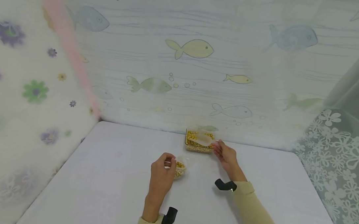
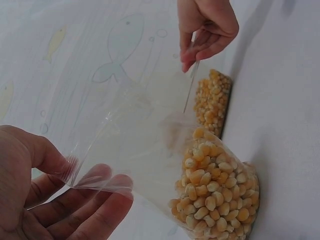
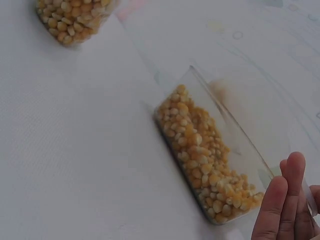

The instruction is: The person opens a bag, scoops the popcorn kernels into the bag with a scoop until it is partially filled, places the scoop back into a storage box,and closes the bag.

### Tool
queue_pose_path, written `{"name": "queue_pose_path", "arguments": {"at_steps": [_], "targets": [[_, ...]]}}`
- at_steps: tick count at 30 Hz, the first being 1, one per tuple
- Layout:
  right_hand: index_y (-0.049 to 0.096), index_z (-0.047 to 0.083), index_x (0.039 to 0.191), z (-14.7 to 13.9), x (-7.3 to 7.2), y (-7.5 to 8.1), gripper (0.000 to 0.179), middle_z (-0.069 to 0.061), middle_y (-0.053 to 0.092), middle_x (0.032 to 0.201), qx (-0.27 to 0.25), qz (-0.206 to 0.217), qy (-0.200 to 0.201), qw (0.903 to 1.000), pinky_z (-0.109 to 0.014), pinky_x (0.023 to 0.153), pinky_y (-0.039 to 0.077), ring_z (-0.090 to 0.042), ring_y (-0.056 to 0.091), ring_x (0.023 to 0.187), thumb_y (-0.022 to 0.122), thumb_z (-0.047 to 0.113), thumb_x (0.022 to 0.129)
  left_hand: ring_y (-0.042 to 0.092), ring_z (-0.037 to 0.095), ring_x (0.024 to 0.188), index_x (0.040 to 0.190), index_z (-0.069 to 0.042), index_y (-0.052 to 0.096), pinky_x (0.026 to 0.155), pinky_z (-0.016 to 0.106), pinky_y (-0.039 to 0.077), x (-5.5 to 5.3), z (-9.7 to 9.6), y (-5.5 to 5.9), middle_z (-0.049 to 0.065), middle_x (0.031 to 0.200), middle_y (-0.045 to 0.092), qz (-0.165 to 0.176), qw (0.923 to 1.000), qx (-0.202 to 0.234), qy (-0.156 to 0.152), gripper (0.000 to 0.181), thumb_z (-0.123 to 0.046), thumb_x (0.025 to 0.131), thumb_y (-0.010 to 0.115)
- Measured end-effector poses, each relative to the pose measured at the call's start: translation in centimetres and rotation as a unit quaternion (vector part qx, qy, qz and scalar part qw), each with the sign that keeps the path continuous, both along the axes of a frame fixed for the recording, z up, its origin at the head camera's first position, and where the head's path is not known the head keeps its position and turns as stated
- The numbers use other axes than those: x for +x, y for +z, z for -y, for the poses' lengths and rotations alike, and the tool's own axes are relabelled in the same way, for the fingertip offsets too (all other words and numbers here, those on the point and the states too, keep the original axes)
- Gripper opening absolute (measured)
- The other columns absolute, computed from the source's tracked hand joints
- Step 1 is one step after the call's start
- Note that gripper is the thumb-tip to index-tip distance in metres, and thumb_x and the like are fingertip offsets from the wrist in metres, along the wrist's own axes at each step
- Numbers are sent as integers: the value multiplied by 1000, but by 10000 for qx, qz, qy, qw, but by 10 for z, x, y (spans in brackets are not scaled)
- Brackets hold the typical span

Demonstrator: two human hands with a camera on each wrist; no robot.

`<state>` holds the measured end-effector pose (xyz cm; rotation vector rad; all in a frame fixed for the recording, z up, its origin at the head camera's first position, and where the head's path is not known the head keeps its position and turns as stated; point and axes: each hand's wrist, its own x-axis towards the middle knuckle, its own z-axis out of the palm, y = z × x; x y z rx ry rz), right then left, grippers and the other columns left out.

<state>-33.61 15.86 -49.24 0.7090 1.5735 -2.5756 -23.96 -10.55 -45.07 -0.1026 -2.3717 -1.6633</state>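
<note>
A clear plastic bag [image 2: 218,192] of corn kernels stands on the table, its mouth drawn upward. My left hand [image 1: 162,172] pinches the bag's rim between thumb and fingers, and some fingers show through the film in the left wrist view. Behind it, to the right, a clear rectangular container [image 1: 199,149] holds more corn kernels [image 3: 192,155]. My right hand [image 1: 226,156] is at the container's right end and pinches the thin handle of a pale, translucent spoon [image 2: 190,89]. The spoon's bowl is hard to make out against the container.
The white table [image 1: 115,169] extends around both hands. Directly behind the container hangs a fish-patterned curtain [image 1: 167,108]. A flower-patterned sheet [image 1: 33,120] borders the left side, and a floral lace curtain [image 1: 329,170] the right.
</note>
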Motion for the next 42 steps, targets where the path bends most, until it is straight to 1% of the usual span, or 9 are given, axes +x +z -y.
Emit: {"name": "queue_pose_path", "arguments": {"at_steps": [5, 9, 12, 16, 21, 26, 31, 36, 42], "targets": [[66, 14, 90, -2, 3, -1, 25, 3, 76, 76, -415, -71, -95, 9991, -19, 75, 57, -5, 71, 72, 52, 24, 107, 66, 12, 80, 97, -7, 67, 66, 22, 56, 0, -1, 0, 7, 93, 69, -3, 10000, -39, 5, 6, -5, 99, 62], [68, 15, 87, -4, 6, 2, 30, 3, 77, 78, -695, -199, -105, 9973, -18, 76, 56, -3, 70, 72, 49, 25, 108, 67, 13, 80, 98, -6, 67, 67, 22, 56, 0, -2, 1, 8, 94, 70, -1, 10000, -43, -3, 6, -4, 98, 61], [70, 16, 85, -7, 9, 4, 34, 4, 77, 79, -793, -282, -31, 9964, -16, 77, 55, -2, 69, 73, 47, 25, 109, 67, 13, 81, 98, -6, 67, 67, 22, 56, 0, -2, 1, 8, 94, 70, 9, 10000, -50, 9, 6, -5, 98, 61], [72, 16, 84, -8, 12, 9, 36, 5, 77, 80, -807, -245, -16, 9964, -16, 78, 55, -2, 69, 74, 48, 26, 108, 67, 12, 80, 97, -7, 67, 66, 22, 56, 0, -2, 0, 7, 93, 70, 7, 9999, -97, 38, 6, -5, 98, 62], [71, 15, 88, -10, 15, 13, 32, 5, 77, 80, -637, -186, -69, 9978, -18, 79, 56, -3, 68, 74, 49, 27, 108, 67, 13, 79, 97, -7, 67, 66, 23, 56, 0, -2, -1, 7, 93, 70, -28, 9999, -113, 30, 6, -5, 98, 62], [67, 15, 95, -12, 20, 12, 25, 6, 76, 80, -197, -133, -73, 9997, -18, 80, 56, -3, 68, 75, 50, 28, 108, 67, 13, 79, 97, -7, 67, 66, 23, 56, 0, -3, 0, 7, 93, 70, -23, 9999, -109, 20, 6, -5, 98, 61], [71, 17, 91, -15, 27, 12, 26, 7, 76, 79, 148, -71, -49, 9999, -18, 78, 57, -3, 69, 75, 54, 29, 107, 68, 14, 78, 97, -6, 68, 66, 23, 57, 0, -2, 1, 8, 92, 71, -68, 9999, -137, 58, 6, -4, 97, 62], [74, 19, 86, -13, 34, 16, 28, 6, 76, 79, 250, -91, 95, 9996, -18, 76, 57, -5, 69, 75, 56, 29, 106, 67, 14, 78, 97, -6, 68, 66, 23, 56, 0, 0, 1, 8, 92, 70, -60, 9998, -146, 77, 6, -3, 97, 62], [73, 17, 86, -5, 44, 30, 28, 5, 74, 75, 239, -180, 320, 9990, -18, 72, 57, -5, 66, 68, 56, 28, 106, 67, 13, 79, 96, -7, 68, 66, 23, 56, 0, -1, 0, 7, 93, 70, -19, 9998, -182, 69, 6, -5, 98, 62]]}}
